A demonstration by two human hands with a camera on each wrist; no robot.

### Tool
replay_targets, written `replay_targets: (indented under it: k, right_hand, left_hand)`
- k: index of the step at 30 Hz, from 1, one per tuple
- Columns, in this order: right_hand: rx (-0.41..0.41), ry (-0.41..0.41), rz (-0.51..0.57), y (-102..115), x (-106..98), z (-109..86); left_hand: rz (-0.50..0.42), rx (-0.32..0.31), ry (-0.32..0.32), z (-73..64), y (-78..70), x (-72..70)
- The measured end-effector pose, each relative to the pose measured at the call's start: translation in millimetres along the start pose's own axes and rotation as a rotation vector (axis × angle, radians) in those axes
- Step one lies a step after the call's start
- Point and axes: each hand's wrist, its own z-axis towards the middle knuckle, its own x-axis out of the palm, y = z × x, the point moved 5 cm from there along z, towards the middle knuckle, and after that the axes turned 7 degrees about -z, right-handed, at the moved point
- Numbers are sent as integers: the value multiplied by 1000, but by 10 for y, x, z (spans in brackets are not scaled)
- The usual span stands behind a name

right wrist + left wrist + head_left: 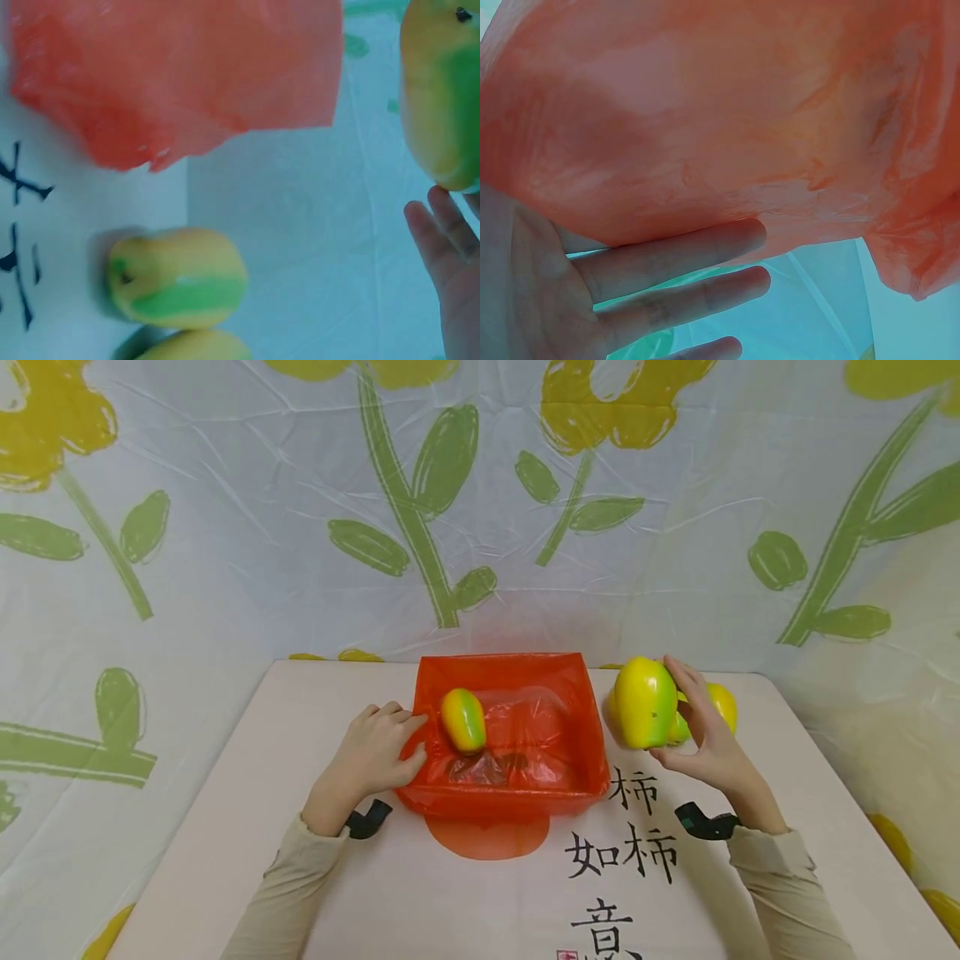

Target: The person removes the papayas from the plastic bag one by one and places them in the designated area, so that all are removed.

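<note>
My right hand (708,739) holds a yellow-green mango (642,703) between thumb and fingers, to the right of an open red plastic bag (517,802). In the right wrist view, the fingertips touch the lower end of this mango (444,97). Inside the bag, towards its left side, lies another mango (464,722). My left hand (382,752) is at the bag's left wall; in the left wrist view its straight fingers (679,247) lie along the red plastic.
Behind the right hand, more mangoes, one of them a yellow mango (723,703), rest on the table's back right. Black written characters (636,792) mark the pale tabletop (450,910). A flower-patterned cloth (247,568) hangs behind and beside the table.
</note>
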Motion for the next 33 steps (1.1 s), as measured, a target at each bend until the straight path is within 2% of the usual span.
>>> replay_targets:
  k: [7,11,16,21,27,33]
  right_hand:
    - [52,-30,61,-195,-10,-165]
    - [51,-42,75,-304,30,-271]
    - [118,-30,52,-409,74,-385]
    - [145,-9,40,-478,109,-518]
    - [205,26,80,-609,180,-669]
    - [251,32,182,-724,207,-795]
  left_hand:
    - [3,-4,7,25,-2,-14]
    - [10,-8,10,27,1,-19]
    - [10,-3,6,25,8,-16]
    - [20,8,-5,19,8,-14]
    - [15,8,-4,4,5,-13]
    - [11,5,-2,-10,-4,-17]
